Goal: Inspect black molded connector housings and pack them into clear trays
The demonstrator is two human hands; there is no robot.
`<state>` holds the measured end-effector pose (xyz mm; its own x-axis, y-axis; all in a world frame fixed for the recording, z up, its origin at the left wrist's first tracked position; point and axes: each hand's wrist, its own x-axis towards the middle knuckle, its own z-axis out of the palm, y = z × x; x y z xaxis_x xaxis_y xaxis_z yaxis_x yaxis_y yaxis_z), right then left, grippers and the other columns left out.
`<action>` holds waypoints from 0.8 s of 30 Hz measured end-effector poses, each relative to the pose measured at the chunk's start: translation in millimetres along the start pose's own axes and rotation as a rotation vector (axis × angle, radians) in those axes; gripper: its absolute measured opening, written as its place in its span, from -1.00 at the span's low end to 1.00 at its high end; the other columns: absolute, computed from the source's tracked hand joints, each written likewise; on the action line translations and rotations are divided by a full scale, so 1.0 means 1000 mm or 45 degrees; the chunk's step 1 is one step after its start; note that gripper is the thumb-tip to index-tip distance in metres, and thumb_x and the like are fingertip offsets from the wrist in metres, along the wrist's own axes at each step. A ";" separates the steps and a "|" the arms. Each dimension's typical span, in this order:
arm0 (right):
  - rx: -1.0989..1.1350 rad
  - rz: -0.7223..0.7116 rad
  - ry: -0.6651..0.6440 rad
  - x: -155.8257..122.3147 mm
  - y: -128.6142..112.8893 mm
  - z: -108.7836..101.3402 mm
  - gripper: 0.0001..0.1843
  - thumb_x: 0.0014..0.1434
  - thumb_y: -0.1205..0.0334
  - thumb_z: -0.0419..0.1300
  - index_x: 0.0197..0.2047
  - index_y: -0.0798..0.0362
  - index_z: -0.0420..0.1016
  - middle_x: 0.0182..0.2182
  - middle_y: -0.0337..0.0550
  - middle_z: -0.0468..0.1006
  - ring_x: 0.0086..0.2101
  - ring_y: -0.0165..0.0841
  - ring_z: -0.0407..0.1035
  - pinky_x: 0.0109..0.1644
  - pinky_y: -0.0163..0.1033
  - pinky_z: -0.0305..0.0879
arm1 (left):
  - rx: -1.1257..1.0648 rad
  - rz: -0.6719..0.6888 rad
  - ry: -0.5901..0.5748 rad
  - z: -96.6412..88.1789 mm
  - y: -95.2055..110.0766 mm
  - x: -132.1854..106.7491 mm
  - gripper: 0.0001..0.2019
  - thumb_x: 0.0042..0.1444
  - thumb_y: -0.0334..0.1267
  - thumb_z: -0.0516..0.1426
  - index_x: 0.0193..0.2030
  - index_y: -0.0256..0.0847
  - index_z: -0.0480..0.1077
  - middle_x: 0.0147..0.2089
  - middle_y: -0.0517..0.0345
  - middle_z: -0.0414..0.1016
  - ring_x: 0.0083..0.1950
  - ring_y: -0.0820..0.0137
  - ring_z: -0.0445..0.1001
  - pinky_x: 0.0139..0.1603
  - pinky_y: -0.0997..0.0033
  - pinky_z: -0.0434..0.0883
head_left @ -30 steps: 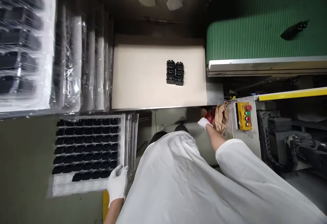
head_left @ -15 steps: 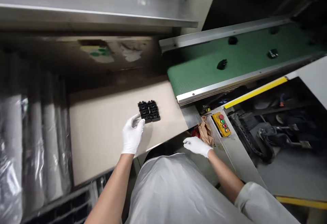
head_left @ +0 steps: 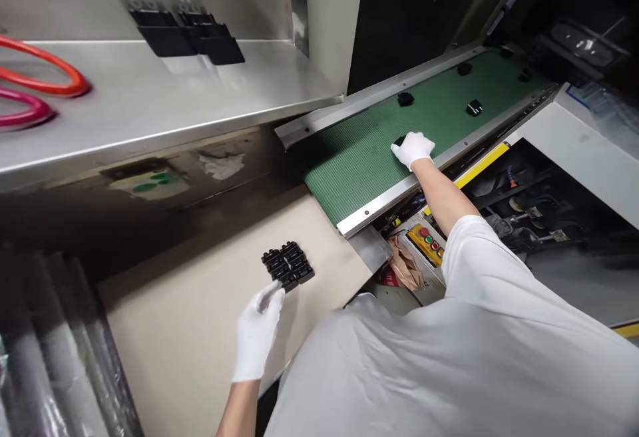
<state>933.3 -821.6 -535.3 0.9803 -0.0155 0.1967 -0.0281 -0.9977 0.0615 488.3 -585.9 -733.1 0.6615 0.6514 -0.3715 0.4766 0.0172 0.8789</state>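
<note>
The left hand (head_left: 259,334) was over the bench (head_left: 194,344), its thumb and forefinger curved towards each other right at the near end of a cluster of black parts (head_left: 288,265); whether the tips were pinching the nearest part or only resting against it, I could not tell. The cluster lay on the bench towards its right end, in two rows set close side by side. The right hand (head_left: 415,149) reached out beyond the bench's far right corner, over the green belt (head_left: 349,177) — its fingers were bent down over a single black piece (head_left: 399,142), mostly hidden beneath them, so how firmly it was gripped could not be told. Farther from the bench, more black pieces lay scattered along the belt, among them a nearer one (head_left: 405,99) and one with pale prongs (head_left: 474,108). Above the bench's far edge ran a metal shelf (head_left: 150,108), bearing several black plugs (head_left: 187,38) and an orange-red loop handle (head_left: 44,68). Plastic-wrapped stacks (head_left: 64,350) stood against the bench's left side; crumpled brown paper (head_left: 407,265) and a yellow button box (head_left: 426,244) were past its right end.
</note>
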 end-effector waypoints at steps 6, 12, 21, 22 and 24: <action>-0.046 -0.181 0.126 -0.013 0.015 0.014 -0.45 0.38 -0.07 0.17 0.16 0.27 0.46 0.05 0.30 0.51 0.02 0.05 0.49 0.08 0.05 0.37 | 0.060 0.016 -0.034 0.018 0.017 -0.001 -0.48 0.08 0.19 0.23 0.07 -0.04 0.60 0.15 -0.04 0.65 0.16 -0.10 0.61 0.12 -0.10 0.59; -0.091 -0.480 0.129 -0.033 0.012 0.004 -0.54 0.53 0.16 -0.16 0.02 0.21 0.51 -0.04 0.26 0.54 -0.04 -0.03 0.53 0.03 -0.04 0.34 | 0.141 0.534 -0.043 0.059 0.132 0.035 -0.59 0.19 0.11 0.19 0.04 -0.05 0.62 0.11 0.05 0.67 0.13 0.05 0.61 0.27 0.04 0.50; 0.028 -0.638 0.011 -0.099 -0.032 -0.001 -0.67 0.41 0.09 0.09 0.02 0.18 0.49 -0.10 0.24 0.53 -0.18 0.00 0.59 -0.21 -0.02 0.51 | 0.823 1.321 -0.045 0.225 0.389 0.160 -0.21 0.19 -0.33 0.25 0.54 -0.42 0.12 0.51 -0.36 0.17 0.50 -0.18 0.22 0.46 -0.15 0.26; 0.033 -0.646 -0.008 -0.103 -0.036 -0.001 -0.72 0.40 0.21 0.08 0.02 0.18 0.49 -0.10 0.24 0.53 -0.18 -0.03 0.59 -0.21 -0.04 0.51 | 0.979 1.289 -0.073 0.239 0.412 0.172 -0.17 0.16 -0.34 0.28 0.55 -0.39 0.11 0.51 -0.39 0.17 0.48 -0.23 0.24 0.43 -0.21 0.29; 0.065 -0.667 0.002 -0.112 -0.042 -0.003 -0.76 0.35 0.33 0.06 -0.02 0.19 0.50 -0.14 0.20 0.55 -0.18 -0.06 0.59 -0.21 -0.06 0.51 | 1.273 1.156 -0.155 0.257 0.448 0.193 -0.21 0.06 -0.36 0.32 0.46 -0.39 0.26 0.40 -0.43 0.34 0.38 -0.25 0.37 0.35 -0.25 0.37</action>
<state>823.9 -778.0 -556.9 0.8601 0.4865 0.1535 0.4755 -0.8735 0.1041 978.2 -647.6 -488.2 0.9867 0.0668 0.1483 0.0274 -0.9669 0.2537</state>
